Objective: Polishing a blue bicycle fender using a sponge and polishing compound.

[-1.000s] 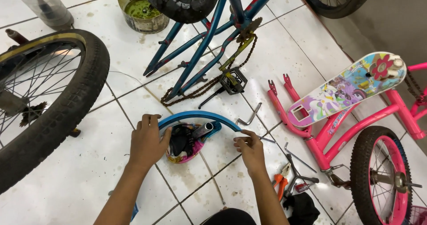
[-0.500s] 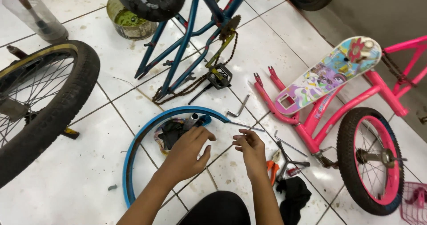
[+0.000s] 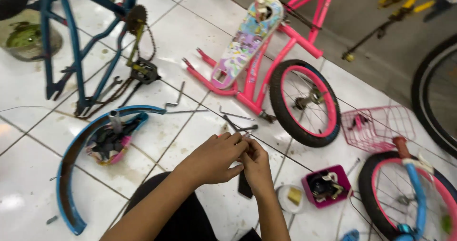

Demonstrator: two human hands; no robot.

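Note:
My left hand (image 3: pixel 214 157) and my right hand (image 3: pixel 257 167) meet in the middle of the head view, low over the white tiled floor (image 3: pixel 190 36). Their fingertips pinch together on something small and thin that the fingers mostly hide. A dark flat piece (image 3: pixel 245 186) shows just under my right hand. Thin metal rods and an angled key (image 3: pixel 190 111) lie on the tiles just beyond my hands. A curved blue fender (image 3: pixel 71 174) lies to the left, around a bundle of dark and pink cloth (image 3: pixel 112 143).
A pink child's bike frame (image 3: pixel 247 93) with its wheel (image 3: pixel 304 103) lies ahead. A pink basket (image 3: pixel 378 126), a pink box of parts (image 3: pixel 326 186), a small round white dish (image 3: pixel 290 195) and a blue-and-pink wheel (image 3: pixel 409 193) are right. A blue frame with chain (image 3: pixel 71 41) stands left.
My hands left the blue fender, moved right and came together, fingertips closing on a small piece. The view swung right, bringing the pink basket and more wheels into sight.

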